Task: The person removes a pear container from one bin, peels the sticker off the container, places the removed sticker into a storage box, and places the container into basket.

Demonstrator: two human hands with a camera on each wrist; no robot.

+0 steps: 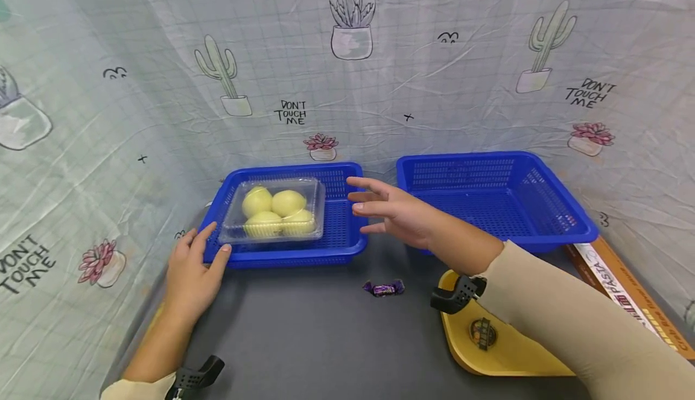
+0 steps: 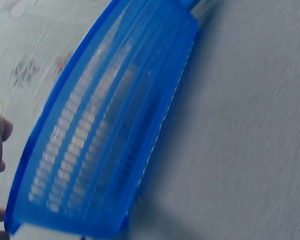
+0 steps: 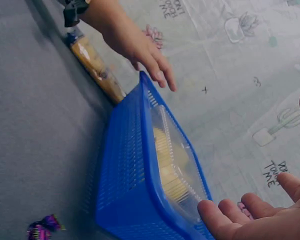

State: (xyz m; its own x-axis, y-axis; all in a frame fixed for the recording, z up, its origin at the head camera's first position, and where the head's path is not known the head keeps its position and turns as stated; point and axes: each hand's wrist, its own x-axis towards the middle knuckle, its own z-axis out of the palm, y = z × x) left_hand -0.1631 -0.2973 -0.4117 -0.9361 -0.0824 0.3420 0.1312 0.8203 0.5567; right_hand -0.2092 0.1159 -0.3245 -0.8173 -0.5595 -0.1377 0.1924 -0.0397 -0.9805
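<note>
My left hand (image 1: 192,273) is at the near left corner of a blue plastic basket (image 1: 355,249), fingers loosely extended and thumb right at the rim. In the basket lies a clear plastic container (image 1: 320,207) of several round pale yellow fruits (image 1: 289,203), tilted slightly against the basket's left side. My right hand (image 1: 399,210) hovers by the basket's right rim, its fingers spread and nothing in them. The right wrist view shows the container (image 3: 162,120) inside the basket (image 3: 125,150), with the left hand (image 3: 140,52) above its far corner. Slatted basket wall (image 2: 105,125) fills much of the left wrist view.
A second blue basket (image 1: 586,231) stands to the right. A purple-wrapped candy (image 1: 384,289) lies on the grey table (image 1: 326,339) in front. Partly under my right arm is a yellow tray (image 1: 461,346); a pasta box (image 1: 613,285) lies at far right. A long packet (image 3: 95,67) lies at the left.
</note>
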